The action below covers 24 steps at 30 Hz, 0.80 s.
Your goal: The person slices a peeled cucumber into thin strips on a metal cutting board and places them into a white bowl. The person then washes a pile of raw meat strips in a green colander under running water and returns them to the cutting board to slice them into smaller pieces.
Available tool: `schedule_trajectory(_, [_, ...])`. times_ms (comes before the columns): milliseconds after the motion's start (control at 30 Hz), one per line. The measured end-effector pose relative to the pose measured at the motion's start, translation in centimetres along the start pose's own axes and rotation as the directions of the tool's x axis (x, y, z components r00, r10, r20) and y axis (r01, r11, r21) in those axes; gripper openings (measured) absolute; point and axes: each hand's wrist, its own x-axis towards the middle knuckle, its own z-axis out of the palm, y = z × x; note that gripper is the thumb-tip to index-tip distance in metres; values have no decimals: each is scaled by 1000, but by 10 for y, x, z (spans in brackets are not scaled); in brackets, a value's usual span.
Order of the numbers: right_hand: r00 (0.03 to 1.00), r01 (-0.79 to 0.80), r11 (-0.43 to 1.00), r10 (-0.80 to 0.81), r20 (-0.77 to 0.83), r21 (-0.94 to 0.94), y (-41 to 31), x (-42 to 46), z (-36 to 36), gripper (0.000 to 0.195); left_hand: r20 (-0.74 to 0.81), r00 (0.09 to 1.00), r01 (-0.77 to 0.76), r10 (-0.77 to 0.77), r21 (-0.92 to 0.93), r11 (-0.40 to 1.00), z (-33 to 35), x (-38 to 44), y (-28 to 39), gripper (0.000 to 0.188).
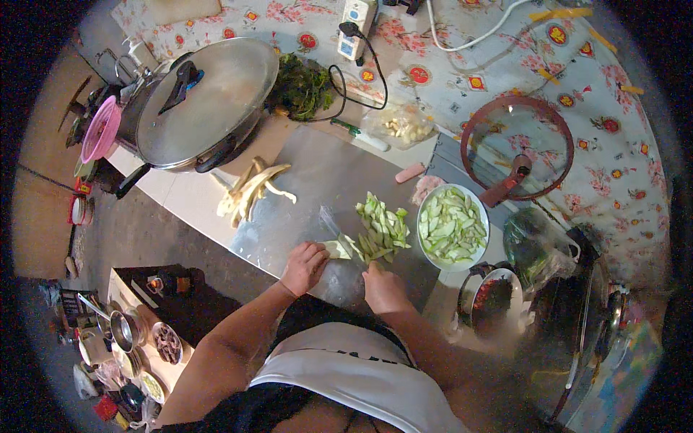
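My left hand (306,268) rests on a pale green piece of vegetable (338,249) near the front of a metal cutting board (319,157). In my right hand (384,288) is the handle of a kitchen knife (349,249), its blade against the cut end of that piece. Just beyond the blade lies a pile of green vegetable slices (381,227). More such slices (453,224) fill a white bowl (486,230) to the right. Pale peeled strips (252,189) lie across the board's left edge.
A large lidded pan (208,105) stands back left, beside dark leafy greens (303,86). A green-handled knife (361,135) and a bag of garlic cloves (403,127) lie behind the board. A glass lid (517,149), a bagged vegetable (533,243) and a plate (498,297) are at right.
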Motion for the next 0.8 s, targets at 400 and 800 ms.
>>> schedule_trajectory(400, [1000, 26, 997, -26, 11, -67, -3, 6, 5, 23, 11, 1000, -12, 12, 38, 999, 0, -1, -1, 23])
schedule_trajectory(800, [995, 103, 994, -103, -2, -46, 3, 13, 14, 22, 23, 1000, -12, 12, 33, 999, 1, 0, -1, 22])
